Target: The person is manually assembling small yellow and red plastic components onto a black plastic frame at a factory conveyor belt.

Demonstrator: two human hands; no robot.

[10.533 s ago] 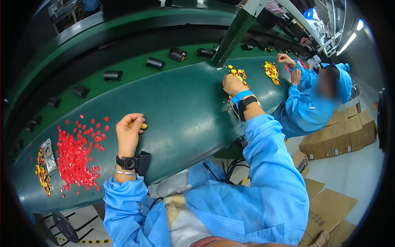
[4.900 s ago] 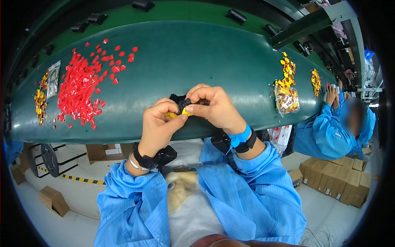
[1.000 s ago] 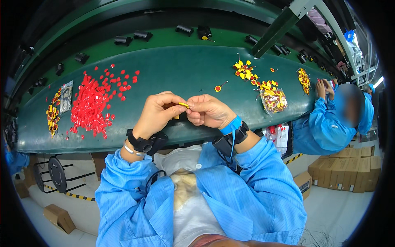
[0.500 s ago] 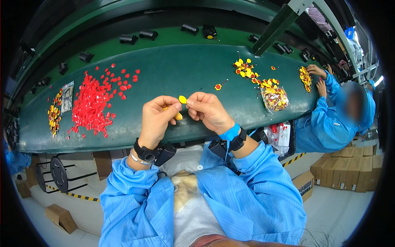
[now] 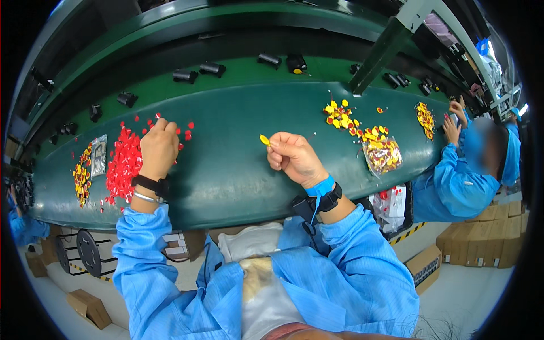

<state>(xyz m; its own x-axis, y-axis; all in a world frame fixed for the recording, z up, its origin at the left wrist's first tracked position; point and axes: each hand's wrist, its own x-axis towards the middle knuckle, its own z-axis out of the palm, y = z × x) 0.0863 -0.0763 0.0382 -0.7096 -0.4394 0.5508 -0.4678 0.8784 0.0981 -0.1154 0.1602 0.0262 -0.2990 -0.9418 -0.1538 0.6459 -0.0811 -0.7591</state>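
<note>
My left hand (image 5: 159, 148) is over the upper right part of a pile of small red pieces (image 5: 122, 170), back turned up and fingers curled down. Its fingertips are largely hidden, so anything between them cannot be made out. Near the middle of the table, my right hand (image 5: 296, 157) pinches a small yellow leaf-shaped piece (image 5: 264, 139) between thumb and forefinger, raised above the green surface.
Yellow-and-red pieces lie at the left (image 5: 83, 175) beside a clear bag (image 5: 98, 155). More are heaped at the right, around a filled clear bag (image 5: 383, 155). Black cylindrical parts (image 5: 212, 69) line the green strip behind. A co-worker in blue (image 5: 459, 187) sits at the far right.
My hands were together at the middle around yellow pieces. My left hand has moved left to the red pile; my right keeps a yellow piece and has shifted slightly right.
</note>
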